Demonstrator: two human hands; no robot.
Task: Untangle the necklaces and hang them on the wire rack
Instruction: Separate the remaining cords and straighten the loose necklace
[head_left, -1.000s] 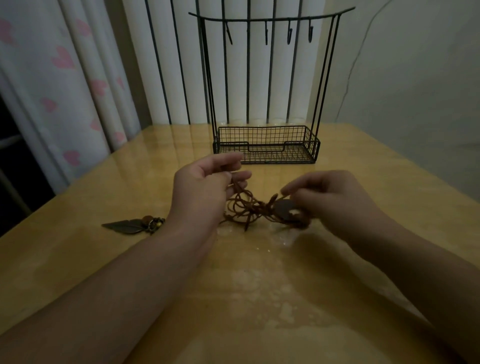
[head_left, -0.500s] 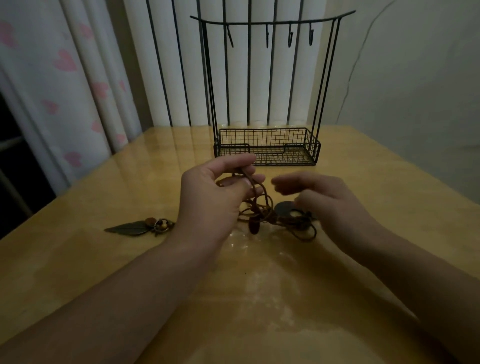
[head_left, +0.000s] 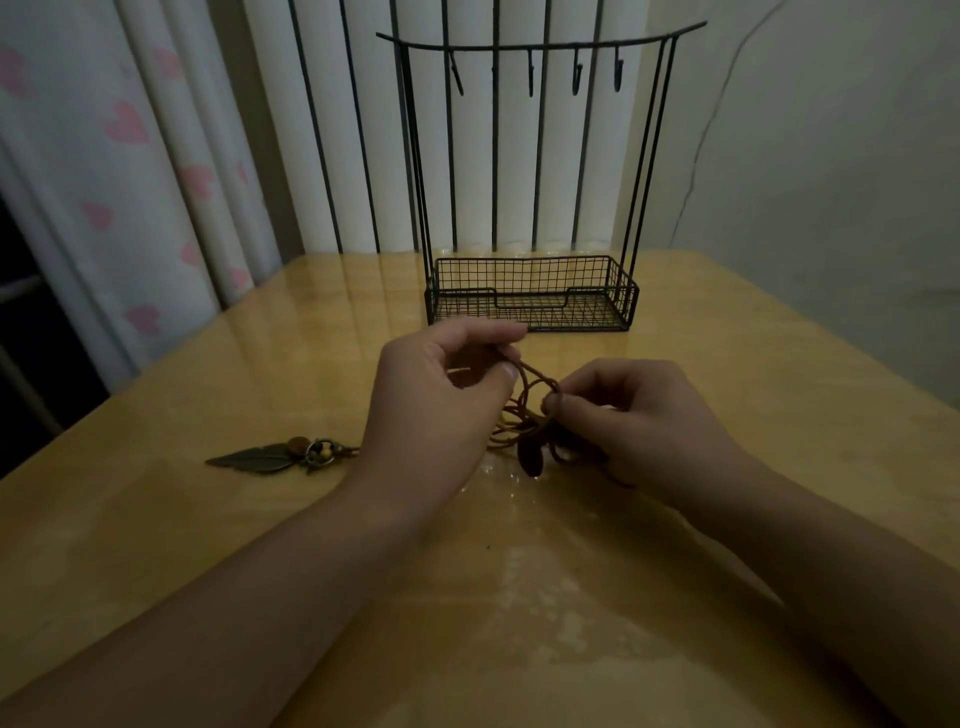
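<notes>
The wooden table (head_left: 701, 649) lies bare from the forearms toward six o'clock, giving wide passage there. At twelve o'clock the wire rack (head_left: 530, 296) stands upright, its basket blocking the far edge and its hook bar (head_left: 540, 44) overhead; between its side posts the space is free. At nine o'clock, just beside the left wrist, a leaf pendant (head_left: 260, 460) lies flat on the tabletop. The tangled brown cords (head_left: 524, 415) fill the gap between both hands. Curtains (head_left: 130, 171) close off ten o'clock, a wall (head_left: 831, 208) two o'clock.
</notes>
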